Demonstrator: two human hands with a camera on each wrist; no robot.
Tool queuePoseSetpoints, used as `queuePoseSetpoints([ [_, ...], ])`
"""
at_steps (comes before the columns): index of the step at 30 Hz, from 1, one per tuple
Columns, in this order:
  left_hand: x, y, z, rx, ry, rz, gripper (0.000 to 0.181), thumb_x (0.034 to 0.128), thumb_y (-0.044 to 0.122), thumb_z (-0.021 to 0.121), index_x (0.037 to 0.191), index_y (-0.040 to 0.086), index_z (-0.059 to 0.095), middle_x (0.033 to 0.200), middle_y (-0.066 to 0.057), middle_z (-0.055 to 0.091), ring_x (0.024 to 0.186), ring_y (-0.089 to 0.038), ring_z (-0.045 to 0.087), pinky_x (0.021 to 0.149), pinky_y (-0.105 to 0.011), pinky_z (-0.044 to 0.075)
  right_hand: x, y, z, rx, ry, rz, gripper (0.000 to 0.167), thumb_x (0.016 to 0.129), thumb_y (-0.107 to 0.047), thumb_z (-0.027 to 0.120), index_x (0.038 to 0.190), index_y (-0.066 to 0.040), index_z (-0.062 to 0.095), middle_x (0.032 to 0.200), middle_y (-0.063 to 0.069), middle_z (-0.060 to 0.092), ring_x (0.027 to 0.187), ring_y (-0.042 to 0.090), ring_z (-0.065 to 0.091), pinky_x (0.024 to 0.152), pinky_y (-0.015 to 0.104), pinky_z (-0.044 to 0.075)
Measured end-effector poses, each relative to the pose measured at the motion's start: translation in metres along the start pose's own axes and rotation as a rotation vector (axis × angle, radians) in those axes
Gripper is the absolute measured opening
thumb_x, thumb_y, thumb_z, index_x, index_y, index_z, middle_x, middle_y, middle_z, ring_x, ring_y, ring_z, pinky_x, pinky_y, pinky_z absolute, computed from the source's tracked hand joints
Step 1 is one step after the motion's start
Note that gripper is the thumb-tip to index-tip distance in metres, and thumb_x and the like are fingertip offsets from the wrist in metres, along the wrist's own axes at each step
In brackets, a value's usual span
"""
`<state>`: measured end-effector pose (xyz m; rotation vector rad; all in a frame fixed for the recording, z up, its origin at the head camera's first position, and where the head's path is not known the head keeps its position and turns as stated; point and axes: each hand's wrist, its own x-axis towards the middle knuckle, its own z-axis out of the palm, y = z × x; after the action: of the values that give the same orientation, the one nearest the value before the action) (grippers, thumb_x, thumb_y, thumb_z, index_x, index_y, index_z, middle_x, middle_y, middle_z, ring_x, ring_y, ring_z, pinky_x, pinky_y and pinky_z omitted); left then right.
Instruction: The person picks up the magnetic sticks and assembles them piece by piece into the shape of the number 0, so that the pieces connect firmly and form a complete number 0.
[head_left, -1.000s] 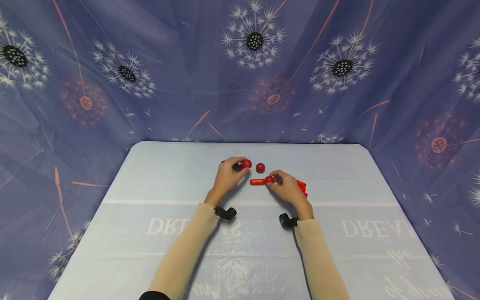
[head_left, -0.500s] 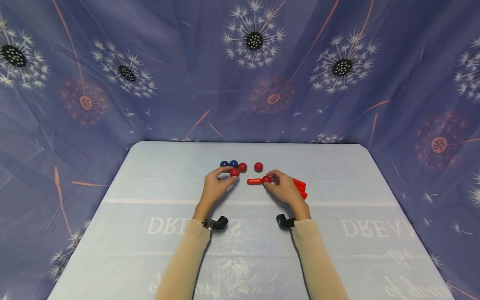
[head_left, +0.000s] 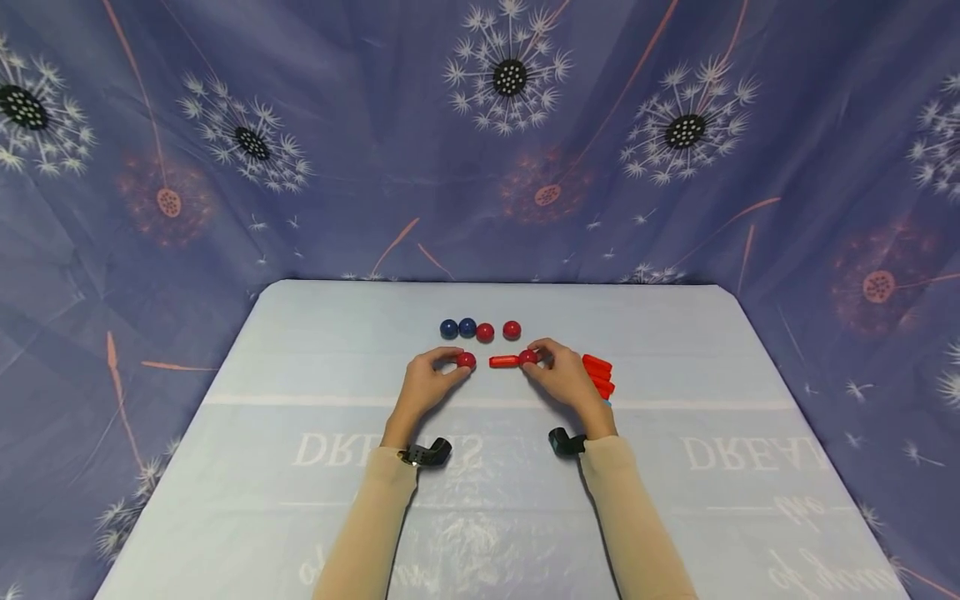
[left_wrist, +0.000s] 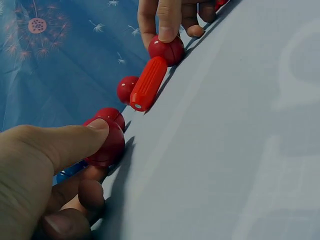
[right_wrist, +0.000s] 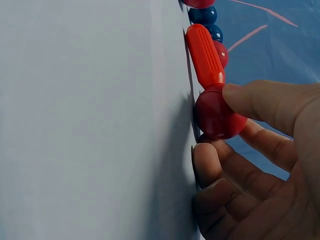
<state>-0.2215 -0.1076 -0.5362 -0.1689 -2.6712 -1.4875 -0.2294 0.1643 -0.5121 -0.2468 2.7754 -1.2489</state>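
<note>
"Left hand [head_left: 426, 387], fingers pinching a glossy red ball [head_left: 467, 360], drew level with the red plastic stick [head_left: 503, 362]."
"Touching?"
"Aligned, apart; I saw right hand [head_left: 567, 381] pinching a second red ball [head_left: 528, 357] at its opposite end."

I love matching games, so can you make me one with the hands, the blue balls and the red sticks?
1. Left hand
2. Right hand
3. Blue balls
4. Loose red sticks

A. lying beside the right hand
B. side by side beyond the left hand
C. pinching a red ball touching a stick
D. pinching a stickless ball

Pairs: 1-D, 2-C, 3-B, 4-A
</note>
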Motion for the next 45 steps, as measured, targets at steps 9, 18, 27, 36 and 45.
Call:
queuePoseSetpoints([
  [9,-0.002,0.001,-0.001,-0.013,0.016,0.002,0.038,0.0863,0.021,0.084,0.122,0.009,0.075,0.114,-0.009,0.077,0.12,-0.03,0.067,0.108,-0.05,0.046,0.002,0.0,0.003,-0.001,0.011,0.008,0.035,0.095,-0.028,0.075,0.126,-0.015,0.067,0.113,0.009,0.07,0.084,0.023,0.058,0.074,0.032,0.049],
  [18,-0.005,-0.001,-0.001,-0.009,0.012,0.005,0.039,0.0867,0.023,0.084,0.122,0.012,0.075,0.116,-0.008,0.077,0.121,-0.03,0.066,0.108,-0.05,0.046,0.0,-0.002,0.007,0.012,0.004,-0.002,0.035,0.095,-0.029,0.075,0.126,-0.015,0.068,0.114,0.009,0.072,0.084,0.022,0.06,0.075,0.033,0.05],
  [27,-0.004,0.001,0.0,-0.006,0.003,0.015,0.039,0.0868,0.025,0.084,0.123,0.012,0.075,0.119,-0.008,0.076,0.126,-0.03,0.065,0.112,-0.048,0.044,0.002,-0.004,0.012,0.023,0.021,-0.015,0.035,0.095,-0.032,0.075,0.125,-0.016,0.069,0.113,0.007,0.073,0.086,0.021,0.061,0.076,0.033,0.052],
  [36,-0.006,0.002,0.0,0.004,0.017,-0.003,0.038,0.0869,0.025,0.084,0.122,0.013,0.076,0.119,-0.008,0.076,0.125,-0.029,0.065,0.11,-0.049,0.045,0.002,-0.006,0.014,0.031,0.018,-0.008,0.034,0.095,-0.031,0.075,0.125,-0.016,0.069,0.112,0.008,0.073,0.085,0.022,0.061,0.076,0.034,0.052],
  [45,-0.003,0.003,0.006,0.03,0.061,0.045,0.038,0.0866,0.022,0.083,0.122,0.009,0.076,0.119,-0.01,0.076,0.123,-0.033,0.066,0.109,-0.052,0.046,0.002,-0.008,0.014,0.018,0.024,0.002,0.036,0.095,-0.032,0.075,0.127,-0.016,0.068,0.114,0.008,0.073,0.088,0.022,0.063,0.08,0.037,0.053],
])
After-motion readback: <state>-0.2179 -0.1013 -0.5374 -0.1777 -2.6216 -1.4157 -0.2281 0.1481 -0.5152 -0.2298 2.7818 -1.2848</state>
